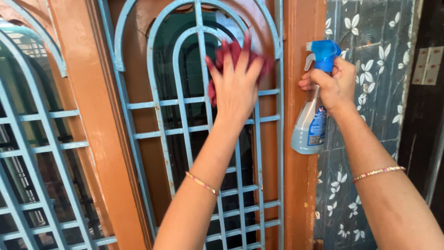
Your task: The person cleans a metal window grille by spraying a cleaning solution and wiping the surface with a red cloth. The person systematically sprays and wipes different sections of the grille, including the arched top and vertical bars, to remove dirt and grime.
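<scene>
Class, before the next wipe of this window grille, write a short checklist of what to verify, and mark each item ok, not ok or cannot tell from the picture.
1. Red cloth under the left hand and pressed flat on the blue grille: ok.
2. Spray bottle gripped firmly in the right hand: ok.
3. Bottle upright, with blue liquid left in it: ok.
4. Nozzle aimed at the grille: not ok; the bottle is held off to the side, before the brown frame.
5. Glass behind the bars wet with spray: cannot tell.
</scene>
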